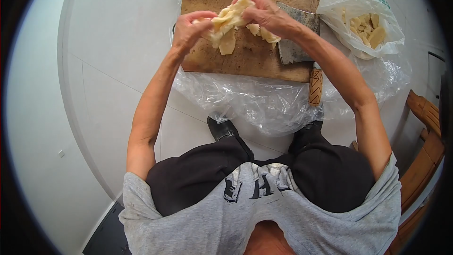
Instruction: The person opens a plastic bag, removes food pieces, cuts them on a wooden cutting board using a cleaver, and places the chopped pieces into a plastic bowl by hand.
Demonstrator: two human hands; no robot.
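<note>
A pale yellow, lumpy piece of food (228, 22) is stretched between my two hands above a wooden board (217, 64). My left hand (192, 30) pinches its left end, fingers closed. At the upper right end, my right hand (265, 13) grips it between thumb and fingers. Smaller pale pieces (269, 36) lie on the board below my right hand. A cleaver with a broad, stained blade (293, 53) lies on the board's right side, partly hidden by my right forearm. Its carved wooden handle (315, 86) sticks out past the front edge.
An open white plastic bag (343, 4) holding several pale yellow pieces (369, 30) stands right of the board. Clear plastic sheeting (264, 104) lies under both, on the light floor (113, 61). My shoes are near its front edge. Wooden furniture (427, 156) is at the right.
</note>
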